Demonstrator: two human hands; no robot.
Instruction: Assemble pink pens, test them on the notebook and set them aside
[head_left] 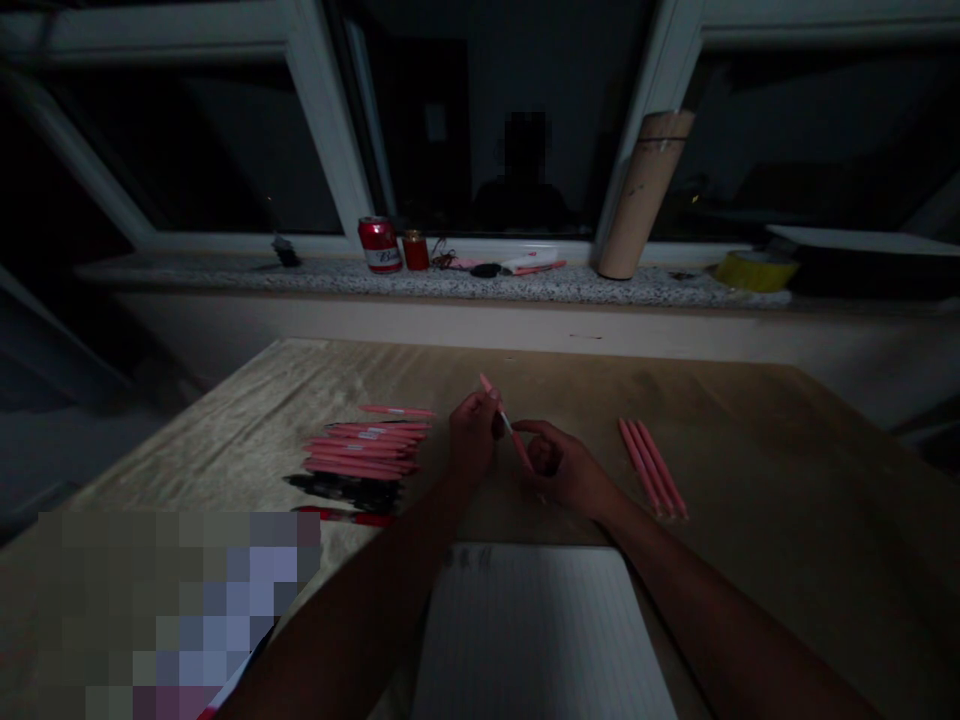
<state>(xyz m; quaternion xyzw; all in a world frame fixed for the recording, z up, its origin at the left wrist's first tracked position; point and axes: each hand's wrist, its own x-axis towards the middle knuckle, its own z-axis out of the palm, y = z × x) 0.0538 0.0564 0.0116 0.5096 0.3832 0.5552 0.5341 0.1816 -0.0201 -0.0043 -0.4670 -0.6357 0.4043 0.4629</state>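
A slim pink pen (519,447) with a white band in its middle slants between my two hands above the table. My left hand (477,425) pinches its upper part, the tip pointing up and away. The lower end rests in the curled fingers of my right hand (559,462). Left of my hands lies a pile of similar pink pens (364,450), with a single pink pen (397,411) just beyond it. Black pens (349,490) and a red pen (352,517) lie on the near side of the pile. Several pink pens (651,467) lie side by side at the right.
A lined notebook (540,635) lies open below my hands on the table (757,430). Along the granite windowsill (540,288) stand a red can (380,245), a small red jar (415,251), a tall tan cylinder (643,195), yellow tape (754,271) and a dark box (877,265).
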